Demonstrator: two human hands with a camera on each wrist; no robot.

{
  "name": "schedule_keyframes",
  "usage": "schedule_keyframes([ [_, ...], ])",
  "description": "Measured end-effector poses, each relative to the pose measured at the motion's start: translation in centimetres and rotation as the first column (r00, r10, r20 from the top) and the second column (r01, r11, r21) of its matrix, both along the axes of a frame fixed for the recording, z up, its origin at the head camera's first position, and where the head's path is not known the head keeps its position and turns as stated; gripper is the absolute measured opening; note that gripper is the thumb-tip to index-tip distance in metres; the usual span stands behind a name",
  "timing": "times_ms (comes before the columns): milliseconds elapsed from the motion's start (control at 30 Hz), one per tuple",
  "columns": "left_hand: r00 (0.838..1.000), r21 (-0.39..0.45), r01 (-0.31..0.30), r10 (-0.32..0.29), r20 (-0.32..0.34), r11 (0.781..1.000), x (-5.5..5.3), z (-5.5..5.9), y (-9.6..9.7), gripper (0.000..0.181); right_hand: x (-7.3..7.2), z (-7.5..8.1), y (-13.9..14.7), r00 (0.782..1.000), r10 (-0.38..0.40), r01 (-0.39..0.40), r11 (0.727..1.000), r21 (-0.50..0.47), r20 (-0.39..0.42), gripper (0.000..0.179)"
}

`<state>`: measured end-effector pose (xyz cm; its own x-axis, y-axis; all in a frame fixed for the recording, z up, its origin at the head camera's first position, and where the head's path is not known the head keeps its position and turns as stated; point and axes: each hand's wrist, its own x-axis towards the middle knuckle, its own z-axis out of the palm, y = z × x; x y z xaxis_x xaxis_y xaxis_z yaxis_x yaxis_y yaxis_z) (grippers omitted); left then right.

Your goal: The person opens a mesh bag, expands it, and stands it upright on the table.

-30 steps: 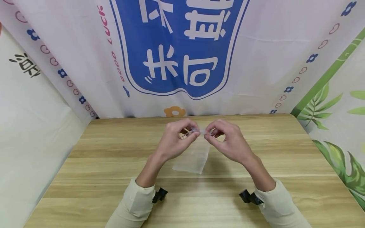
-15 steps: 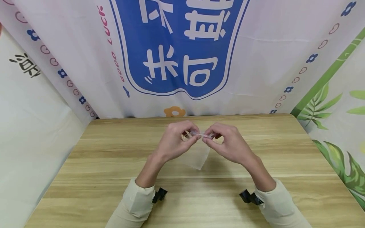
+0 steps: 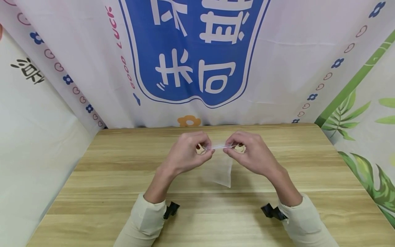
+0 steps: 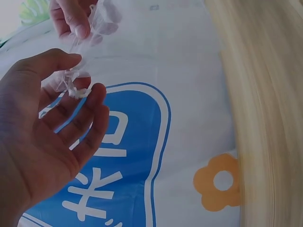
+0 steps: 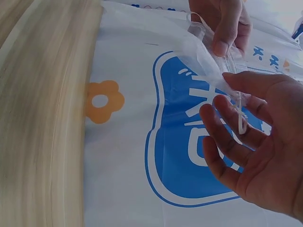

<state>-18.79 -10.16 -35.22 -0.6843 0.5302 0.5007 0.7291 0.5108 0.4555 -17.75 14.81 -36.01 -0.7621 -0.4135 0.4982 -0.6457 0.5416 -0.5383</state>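
Note:
A sheer white drawstring pouch [image 3: 223, 171] hangs above the table, with its gathered top edge stretched between both hands. My left hand [image 3: 191, 151] pinches one end of that edge between thumb and fingers. The other end is pinched by my right hand [image 3: 251, 151], a short gap away. White cord [image 5: 242, 124] loops down past the right fingers in the right wrist view. In the left wrist view a frayed bit of white cord [image 4: 78, 92] pokes out by the left fingers. Part of the pouch's left side is hidden behind the left hand.
The wood-grain table [image 3: 123, 192] lies beneath both hands. Behind its far edge hangs a white curtain [image 3: 277, 79] with a blue printed panel. Printed cloths also hang to the left and right. Each sleeve cuff has a small black mount [image 3: 171, 210].
My hands have drawn slightly apart, so more of the pouch's top edge shows, pulled straight between them. The hanging lower corner has shifted to the right.

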Motion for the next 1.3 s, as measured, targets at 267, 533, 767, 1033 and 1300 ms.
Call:
schedule_keyframes([
  [267,1.0,0.012,0.006,-0.006,0.003,1.0,-0.08,0.08,-0.02,0.008,-0.05,-0.08,0.09,0.999,-0.016,0.016,1.0,0.001,-0.04,0.008],
  [533,1.0,-0.037,0.019,-0.019,-0.007,0.999,0.03,-0.02,0.45,0.005,0.03,-0.04,-0.2,0.999,0.017,-0.018,1.0,-0.01,-0.047,0.012],
  [767,0.998,-0.027,-0.054,0.054,-0.027,0.998,-0.06,-0.1,0.21,0.011,-0.2,-0.25,-0.09,0.997,-0.035,0.037,0.999,0.036,-0.065,0.007],
  [1033,0.996,-0.083,-0.088,0.087,-0.023,0.993,-0.12,0.24,-0.4,0.02,-0.01,0.13,0.22,0.989,-0.099,0.114,0.983,0.145,-0.106,0.01],
  [1300,0.999,-0.054,-0.041,0.042,0.016,0.998,-0.01,0.23,-0.39,0.013,0.24,0.35,0.24,0.994,-0.045,0.056,0.992,0.109,-0.1,0.01],
])
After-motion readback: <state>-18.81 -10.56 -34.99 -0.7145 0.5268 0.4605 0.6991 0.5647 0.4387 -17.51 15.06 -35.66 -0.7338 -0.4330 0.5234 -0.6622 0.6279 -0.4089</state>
